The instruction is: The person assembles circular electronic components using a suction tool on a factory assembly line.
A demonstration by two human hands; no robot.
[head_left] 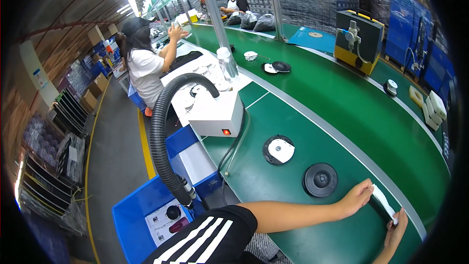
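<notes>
My left hand point(357, 198) is closed on one end of a thin, crumpled white strip point(384, 200). At its other end my right hand point(396, 230) is closed too, so the strip is stretched between both hands. Whether it is cloth, paper or a plastic bag, I cannot make out. To the left of my left hand, a black round part with concentric ridges point(320, 180) lies on the green bench point(259, 176). Farther off rests another black round part, topped by a white plate point(280, 151).
A white box with a lit red switch point(215, 116) and a black corrugated hose point(159, 132) stand left. Blue bins point(129, 215) sit below. Beyond runs a green conveyor point(317, 88) carrying small round parts point(279, 67). A co-worker point(146, 63) sits farther along; another person is across.
</notes>
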